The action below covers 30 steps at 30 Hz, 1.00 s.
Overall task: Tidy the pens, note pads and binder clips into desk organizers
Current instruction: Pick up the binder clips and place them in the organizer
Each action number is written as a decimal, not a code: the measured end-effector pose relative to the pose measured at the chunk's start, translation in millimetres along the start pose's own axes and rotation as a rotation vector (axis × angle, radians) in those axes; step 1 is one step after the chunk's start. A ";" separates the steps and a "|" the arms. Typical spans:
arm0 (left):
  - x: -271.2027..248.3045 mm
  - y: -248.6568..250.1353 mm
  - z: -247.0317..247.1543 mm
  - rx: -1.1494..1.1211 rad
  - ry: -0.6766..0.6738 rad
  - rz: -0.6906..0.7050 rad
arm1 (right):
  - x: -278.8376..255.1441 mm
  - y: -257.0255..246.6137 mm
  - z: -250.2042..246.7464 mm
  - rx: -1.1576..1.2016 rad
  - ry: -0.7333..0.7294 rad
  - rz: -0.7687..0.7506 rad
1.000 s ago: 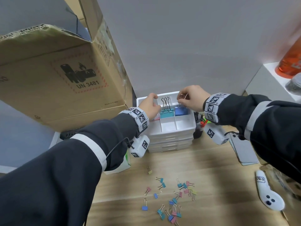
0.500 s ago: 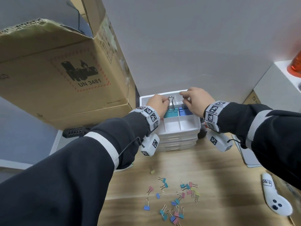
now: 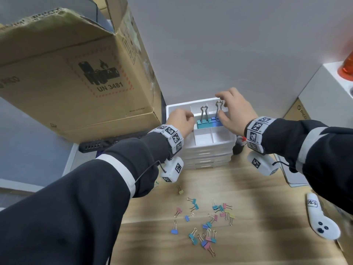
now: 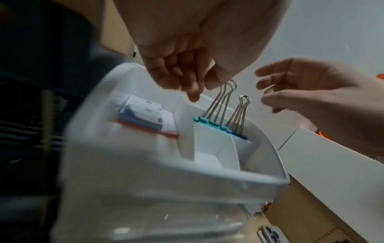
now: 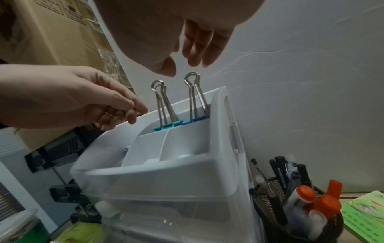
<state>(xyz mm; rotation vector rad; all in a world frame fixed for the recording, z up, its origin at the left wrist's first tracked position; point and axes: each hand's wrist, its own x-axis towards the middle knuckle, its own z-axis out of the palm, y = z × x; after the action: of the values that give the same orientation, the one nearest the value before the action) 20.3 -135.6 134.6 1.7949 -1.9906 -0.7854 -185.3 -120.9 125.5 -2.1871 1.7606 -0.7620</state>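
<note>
A white compartment organizer (image 3: 172,109) (image 4: 187,171) (image 5: 166,166) stands on clear drawers against the wall. Large teal binder clips (image 3: 204,123) (image 4: 209,122) (image 5: 167,125) and blue ones (image 3: 216,122) (image 4: 239,134) (image 5: 195,120) stand upright in its back compartments, wire handles up. My left hand (image 3: 186,119) (image 4: 187,74) (image 5: 93,102) hovers just left of the teal handles, fingers loosely curled, holding nothing. My right hand (image 3: 229,109) (image 5: 187,62) (image 4: 290,88) hangs open just above the blue handles, not touching them. A note pad (image 4: 143,115) lies in the left compartment.
Several small coloured binder clips (image 3: 208,222) lie scattered on the wooden desk. A big cardboard box (image 3: 76,73) looms at the left. A mesh pen holder (image 5: 270,197) stands right of the organizer, green note pads (image 5: 365,213) beside it. A white controller (image 3: 321,220) lies at the right.
Both hands have let go of the clip handles. The left hand drew back to the left of the teal clips; the right hand lifted off the blue ones.
</note>
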 end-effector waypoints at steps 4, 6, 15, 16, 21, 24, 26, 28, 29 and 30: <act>-30.0 -17.5 0.7 -0.027 0.060 0.043 | -20.5 -16.1 4.4 0.056 -0.029 -0.112; -42.9 -29.9 6.5 -0.028 0.063 0.040 | -33.3 -23.7 11.0 0.063 -0.083 -0.147; -107.8 -76.0 51.7 0.075 -0.029 0.134 | -108.5 -30.8 78.4 0.007 -0.544 -0.118; -113.7 -84.0 60.3 0.085 -0.063 0.104 | -119.9 -24.2 89.9 -0.017 -0.612 -0.069; -141.0 -135.7 107.9 0.136 -0.306 -0.079 | -178.7 18.8 139.7 -0.073 -0.785 0.117; -158.9 -158.1 133.9 0.181 -0.397 -0.117 | -207.9 31.2 155.8 -0.057 -0.796 0.166; -163.4 -163.9 145.1 0.205 -0.463 -0.121 | -219.1 31.6 162.6 -0.050 -0.801 0.161; -161.0 -165.0 151.9 0.220 -0.478 -0.122 | -220.9 30.8 166.5 -0.044 -0.775 0.151; -159.4 -164.8 154.8 0.227 -0.471 -0.121 | -220.3 30.2 168.4 -0.041 -0.758 0.143; -157.9 -164.9 158.0 0.240 -0.464 -0.116 | -219.2 29.1 170.1 -0.049 -0.755 0.136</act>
<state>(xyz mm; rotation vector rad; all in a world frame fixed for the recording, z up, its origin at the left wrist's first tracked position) 79.0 39.1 -73.0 2.0192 -2.3695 -1.1258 -151.0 58.0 -85.8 -1.9653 1.4931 0.1462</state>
